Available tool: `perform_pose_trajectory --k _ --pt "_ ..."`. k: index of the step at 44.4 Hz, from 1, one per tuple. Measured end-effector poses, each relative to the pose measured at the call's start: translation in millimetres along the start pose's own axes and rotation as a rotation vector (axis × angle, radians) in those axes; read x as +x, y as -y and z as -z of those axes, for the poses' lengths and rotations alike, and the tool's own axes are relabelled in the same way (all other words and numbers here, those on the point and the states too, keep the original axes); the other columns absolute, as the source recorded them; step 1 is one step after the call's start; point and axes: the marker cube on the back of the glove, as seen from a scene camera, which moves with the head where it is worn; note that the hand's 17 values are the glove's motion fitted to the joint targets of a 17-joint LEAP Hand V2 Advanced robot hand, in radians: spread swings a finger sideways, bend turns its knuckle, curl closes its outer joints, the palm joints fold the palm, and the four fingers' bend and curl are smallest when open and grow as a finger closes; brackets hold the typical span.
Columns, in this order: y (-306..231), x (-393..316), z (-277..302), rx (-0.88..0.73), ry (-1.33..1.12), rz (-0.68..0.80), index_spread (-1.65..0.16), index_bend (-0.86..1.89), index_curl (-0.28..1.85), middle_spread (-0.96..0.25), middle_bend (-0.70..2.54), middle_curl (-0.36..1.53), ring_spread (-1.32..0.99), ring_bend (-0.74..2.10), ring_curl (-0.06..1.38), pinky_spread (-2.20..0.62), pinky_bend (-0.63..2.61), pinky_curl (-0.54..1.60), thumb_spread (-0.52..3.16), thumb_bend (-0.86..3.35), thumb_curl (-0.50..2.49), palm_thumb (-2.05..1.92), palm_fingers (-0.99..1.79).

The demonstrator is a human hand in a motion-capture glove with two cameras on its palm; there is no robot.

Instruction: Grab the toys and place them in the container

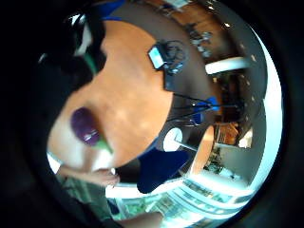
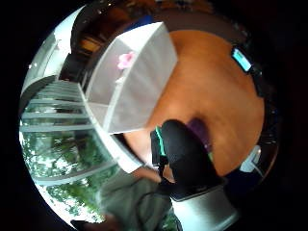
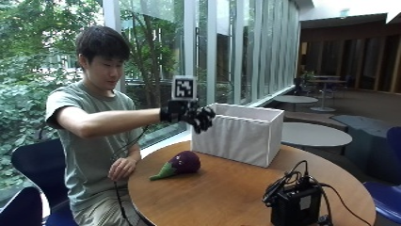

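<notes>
Gloved right hand (image 3: 191, 116) hangs in the air just by the near top corner of the white fabric container (image 3: 241, 134), fingers drooping, relaxed, nothing in them. Pink toy (image 2: 126, 59) already sits inside the container, seen from the thumb-side palm view. Purple eggplant toy (image 3: 178, 165) w/ green stem lies on the round wooden table (image 3: 238, 193), in front of the container on the person's side, near it but not touching, stem pointing away from the container toward the table edge.

Looks like plush: prob. light, soft, squashy, not fragile, fabric unlikely to slip. Best hold imo is round the fat purple body from above, fingers wrapped across its width; the stem end is thin and floppy, would dangle. Bare hand (image 3: 123, 168) rests at the table edge, not involved.
</notes>
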Motion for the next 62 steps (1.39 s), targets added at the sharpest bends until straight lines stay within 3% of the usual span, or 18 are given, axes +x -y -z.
perform_pose_trajectory --k 3,11,19,24,27,33,38,43,49,54,59,62 --pt "-14.3 1.8 -51.4 -0.063 0.001 0.006 -0.17 -0.12 0.18 -0.05 0.46 0.48 -0.14 0.92 0.51 -0.08 1.09 0.37 1.19 -0.03 0.37 -0.02 0.21" --pt "-69.8 -55.6 -158.8 -0.197 0.128 0.208 -0.14 0.03 0.15 -0.05 0.46 0.51 -0.18 1.08 0.6 -0.13 1.26 0.43 1.19 -0.05 0.34 -0.05 0.03" --pt "-78.7 -76.1 -185.5 -0.055 0.163 0.243 -0.15 0.01 0.1 -0.07 0.53 0.52 -0.24 1.21 0.59 -0.22 1.38 0.42 1.17 -0.03 0.33 -0.01 0.18" --pt "-71.2 -77.0 -184.5 0.068 0.067 0.273 -0.16 0.0 0.05 -0.09 0.6 0.54 -0.29 1.4 0.6 -0.31 1.46 0.42 1.25 0.08 0.37 0.18 0.52" --pt "-63.7 -75.3 -179.2 0.057 0.073 0.326 -0.16 0.07 0.05 -0.12 0.67 0.57 -0.3 1.44 0.61 -0.33 1.45 0.42 1.28 0.15 0.41 0.31 0.63" --pt "-59.1 -91.1 -158.4 -0.087 0.277 0.33 -0.18 0.19 0.07 -0.18 0.73 0.62 -0.31 1.44 0.61 -0.35 1.39 0.42 1.14 0.23 0.52 0.54 0.76" --pt "-39.1 -63.2 -101.9 0.092 0.145 0.291 -0.21 0.24 0.09 -0.22 0.79 0.67 -0.31 1.41 0.6 -0.35 1.32 0.41 1.01 0.23 0.59 0.61 0.88" --pt "-19.3 -40.9 -15.8 0.179 0.218 0.411 -0.24 0.27 0.1 -0.24 0.8 0.71 -0.31 1.38 0.59 -0.35 1.28 0.41 0.9 0.19 0.63 0.61 0.93" --pt "-5.9 -66.5 62.5 0.269 0.174 0.399 -0.26 0.28 0.12 -0.26 0.79 0.74 -0.32 1.36 0.58 -0.36 1.26 0.42 0.8 0.17 0.68 0.63 0.95" --pt "13.8 -105.2 131.2 0.326 0.188 0.29 -0.28 0.29 0.12 -0.27 0.77 0.77 -0.32 1.35 0.58 -0.36 1.24 0.42 0.73 0.14 0.71 0.64 0.96" --pt "22.6 -164.4 182.1 0.374 0.267 0.369 -0.29 0.29 0.13 -0.28 0.74 0.79 -0.32 1.34 0.57 -0.36 1.22 0.42 0.69 0.13 0.75 0.65 0.97" --pt "31.0 -203.9 197.6 0.379 0.246 0.32 -0.29 0.29 0.13 -0.29 0.73 0.81 -0.32 1.33 0.57 -0.36 1.22 0.43 0.66 0.12 0.76 0.66 0.98"
